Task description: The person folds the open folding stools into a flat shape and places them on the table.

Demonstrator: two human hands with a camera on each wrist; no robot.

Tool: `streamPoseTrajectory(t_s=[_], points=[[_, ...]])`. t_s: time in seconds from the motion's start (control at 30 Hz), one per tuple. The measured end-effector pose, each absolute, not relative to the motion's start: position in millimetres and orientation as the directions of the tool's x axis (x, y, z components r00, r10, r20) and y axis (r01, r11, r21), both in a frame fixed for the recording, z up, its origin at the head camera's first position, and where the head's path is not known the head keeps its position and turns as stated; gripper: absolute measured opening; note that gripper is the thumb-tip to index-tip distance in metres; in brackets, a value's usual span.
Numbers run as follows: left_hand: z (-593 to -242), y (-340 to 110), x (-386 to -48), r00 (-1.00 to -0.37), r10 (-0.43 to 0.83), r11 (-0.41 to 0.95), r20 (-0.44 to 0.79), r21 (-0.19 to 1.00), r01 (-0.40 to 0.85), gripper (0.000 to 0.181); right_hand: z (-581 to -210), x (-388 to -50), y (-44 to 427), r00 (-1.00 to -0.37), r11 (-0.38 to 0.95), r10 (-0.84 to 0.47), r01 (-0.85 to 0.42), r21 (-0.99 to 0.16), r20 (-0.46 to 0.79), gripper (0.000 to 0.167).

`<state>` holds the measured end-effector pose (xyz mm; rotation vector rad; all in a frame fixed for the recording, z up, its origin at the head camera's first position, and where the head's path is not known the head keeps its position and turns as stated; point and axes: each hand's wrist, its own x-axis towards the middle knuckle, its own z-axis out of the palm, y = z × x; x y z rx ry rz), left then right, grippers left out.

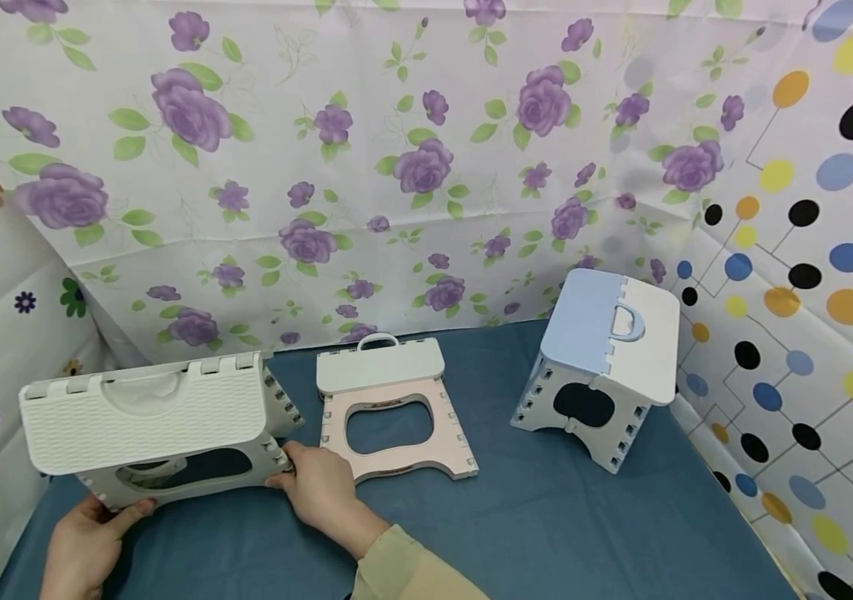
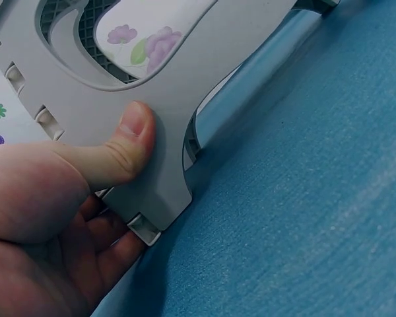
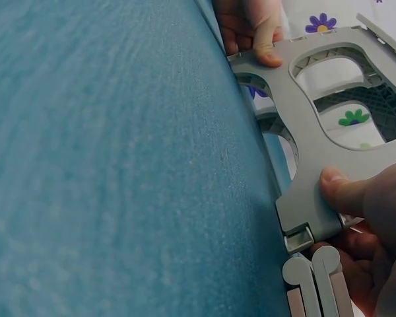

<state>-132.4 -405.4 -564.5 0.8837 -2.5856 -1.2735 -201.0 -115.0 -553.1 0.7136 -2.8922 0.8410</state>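
A white folding stool (image 1: 148,417) with a textured top stands opened at the left of the table. My left hand (image 1: 84,546) grips the lower left corner of its front panel, thumb on the outside; in the left wrist view that thumb presses the grey-white leg panel (image 2: 165,132) and the fingers (image 2: 112,241) curl behind. My right hand (image 1: 328,492) pinches the lower right corner, and in the right wrist view its thumb lies flat on the panel (image 3: 310,152). Both lower corners are at the blue cloth.
A folded stool, pink and pale green (image 1: 381,367), lies just right of my right hand. Farther right stands an opened blue and white stool (image 1: 584,325). Blue cloth (image 1: 486,533) covers the table, with a flowered curtain (image 1: 366,192) behind and a dotted one (image 1: 794,333) at right.
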Motion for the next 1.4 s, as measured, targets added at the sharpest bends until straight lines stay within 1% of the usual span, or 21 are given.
streamPoseTrajectory(t_s=[0.2,0.47,0.93,1.07,1.2,1.3,1.4], points=[[-562.9,-406.0,-132.4,-0.827,-0.546,0.486,-0.136,0.753,-0.445,0.043,-550.7,-200.2,-115.8,-0.890,0.747,-0.423,-0.449,-0.491,0.172,0.026],[-560.7,-406.3,-131.9,-0.835,-0.535,0.496,-0.132,0.751,-0.436,0.038,-549.8,-199.3,-116.4,-0.888,0.752,-0.426,-0.453,-0.478,0.171,0.026],[-560.2,-408.2,-128.0,-0.864,-0.486,0.539,-0.136,0.731,-0.418,0.039,-552.7,-196.1,-117.9,-0.894,0.768,-0.421,-0.440,-0.465,0.150,0.028],[-562.3,-409.4,-128.0,-0.862,-0.488,0.537,-0.141,0.729,-0.423,0.043,-553.7,-195.6,-116.6,-0.889,0.759,-0.426,-0.452,-0.469,0.167,0.028],[-562.9,-410.6,-130.1,-0.858,-0.487,0.516,-0.163,0.739,-0.433,0.049,-554.4,-196.4,-115.1,-0.887,0.745,-0.434,-0.452,-0.490,0.157,0.028],[-563.1,-411.1,-132.0,-0.859,-0.478,0.487,-0.181,0.759,-0.432,0.058,-553.6,-197.4,-113.8,-0.896,0.727,-0.424,-0.425,-0.539,0.134,0.028],[-563.0,-410.8,-132.9,-0.859,-0.474,0.455,-0.195,0.781,-0.428,0.067,-552.1,-197.7,-113.2,-0.905,0.690,-0.410,-0.388,-0.611,0.111,0.030]])
